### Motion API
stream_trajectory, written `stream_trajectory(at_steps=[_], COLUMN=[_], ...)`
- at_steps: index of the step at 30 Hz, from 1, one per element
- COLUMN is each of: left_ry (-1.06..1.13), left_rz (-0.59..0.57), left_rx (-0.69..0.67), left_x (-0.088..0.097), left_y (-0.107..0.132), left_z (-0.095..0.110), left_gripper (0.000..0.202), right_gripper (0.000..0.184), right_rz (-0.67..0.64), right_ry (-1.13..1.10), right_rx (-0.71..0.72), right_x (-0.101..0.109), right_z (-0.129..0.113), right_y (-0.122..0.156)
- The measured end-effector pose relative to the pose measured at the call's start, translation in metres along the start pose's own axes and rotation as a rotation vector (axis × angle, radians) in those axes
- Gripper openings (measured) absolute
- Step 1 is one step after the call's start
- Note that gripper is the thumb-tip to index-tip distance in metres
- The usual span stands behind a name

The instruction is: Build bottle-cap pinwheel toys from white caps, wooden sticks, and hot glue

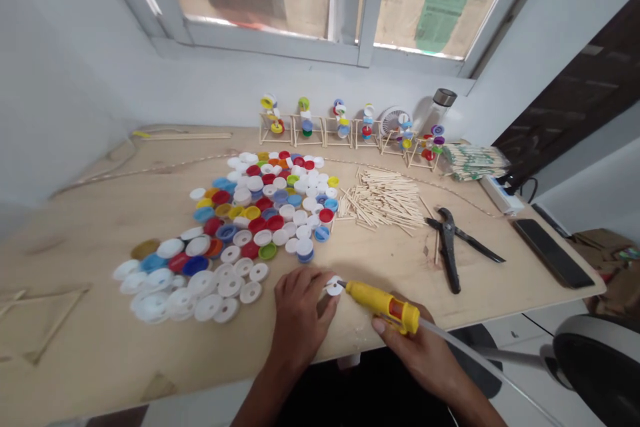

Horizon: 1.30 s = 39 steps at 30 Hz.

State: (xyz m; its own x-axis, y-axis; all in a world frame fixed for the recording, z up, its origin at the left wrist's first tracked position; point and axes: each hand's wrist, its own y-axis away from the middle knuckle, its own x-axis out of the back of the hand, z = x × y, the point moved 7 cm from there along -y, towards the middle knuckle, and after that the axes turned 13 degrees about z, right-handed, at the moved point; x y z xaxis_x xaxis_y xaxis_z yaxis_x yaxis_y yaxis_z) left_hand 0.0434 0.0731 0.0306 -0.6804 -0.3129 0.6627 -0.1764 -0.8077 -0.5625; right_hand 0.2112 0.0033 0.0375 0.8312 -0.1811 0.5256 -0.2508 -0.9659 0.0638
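My left hand is closed on a small white plastic disc with a dark hole in its middle, pinched between thumb and fingers close to the tabletop. In my right hand lies a yellow hot glue gun, with a long translucent glue stick running out of its back end. Its nozzle points left and meets the disc's right edge, though I cannot tell whether they touch. Left of my left hand spread many plastic bottle caps in white, red, blue, yellow and other colours. Several translucent discs with holes lie nearest.
A heap of short wooden sticks lies beyond my hands. Black-handled pliers and a phone rest at the right. Along the wall stand several stick frames with caps, a small fan and a bottle.
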Motion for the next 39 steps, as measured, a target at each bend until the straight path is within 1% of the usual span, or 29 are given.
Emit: stream_trajectory(at_steps=[3, 6, 9, 12, 15, 17, 20, 22, 25, 27, 28, 31, 34, 39], left_ry=[-0.022, -0.04, -0.058, -0.078, -0.09, -0.099, -0.114, -0.12, -0.123, -0.122, -0.121, -0.114, -0.106, -0.082], left_rz=[0.0, -0.002, -0.004, -0.009, -0.015, -0.024, -0.036, -0.034, -0.036, -0.045, -0.046, -0.039, -0.013, -0.009], left_rx=[-0.034, -0.063, -0.078, -0.081, -0.095, -0.107, -0.124, -0.137, -0.14, -0.134, -0.13, -0.12, -0.109, -0.096], left_x=[0.0, -0.002, -0.003, -0.003, -0.002, -0.003, -0.005, -0.006, -0.006, -0.007, -0.007, -0.007, -0.006, -0.006], left_y=[0.001, 0.003, 0.005, 0.004, 0.004, 0.005, 0.006, 0.007, 0.007, 0.007, 0.007, 0.007, 0.006, 0.007], left_z=[-0.001, -0.004, -0.005, -0.004, -0.003, -0.003, -0.004, -0.005, -0.006, -0.005, -0.005, -0.004, -0.004, -0.005], left_gripper=[0.023, 0.024, 0.025, 0.025, 0.024, 0.025, 0.025, 0.026, 0.027, 0.027, 0.026, 0.025, 0.023, 0.024], right_gripper=[0.032, 0.036, 0.038, 0.038, 0.037, 0.036, 0.034, 0.029, 0.022, 0.021, 0.022, 0.023, 0.024, 0.029], right_rz=[0.026, 0.153, 0.292, 0.355, 0.416, 0.46, 0.492, 0.522, 0.539, 0.514, 0.503, 0.505, 0.524, 0.452], right_ry=[-0.141, -0.21, -0.221, -0.227, -0.212, -0.147, 0.026, 0.21, 0.582, 0.778, 0.848, 0.99, 1.062, 1.068], right_rx=[-0.045, -0.078, -0.109, -0.148, -0.116, -0.088, -0.02, 0.091, 0.343, 0.485, 0.532, 0.602, 0.646, 0.681], right_x=[0.013, 0.035, 0.058, 0.075, 0.093, 0.108, 0.133, 0.151, 0.172, 0.177, 0.178, 0.177, 0.172, 0.165], right_z=[-0.005, -0.003, 0.006, 0.02, 0.032, 0.042, 0.058, 0.064, 0.064, 0.066, 0.067, 0.073, 0.079, 0.095], right_y=[-0.001, -0.004, -0.004, -0.003, -0.006, -0.011, -0.025, -0.034, -0.047, -0.053, -0.056, -0.062, -0.064, -0.066])
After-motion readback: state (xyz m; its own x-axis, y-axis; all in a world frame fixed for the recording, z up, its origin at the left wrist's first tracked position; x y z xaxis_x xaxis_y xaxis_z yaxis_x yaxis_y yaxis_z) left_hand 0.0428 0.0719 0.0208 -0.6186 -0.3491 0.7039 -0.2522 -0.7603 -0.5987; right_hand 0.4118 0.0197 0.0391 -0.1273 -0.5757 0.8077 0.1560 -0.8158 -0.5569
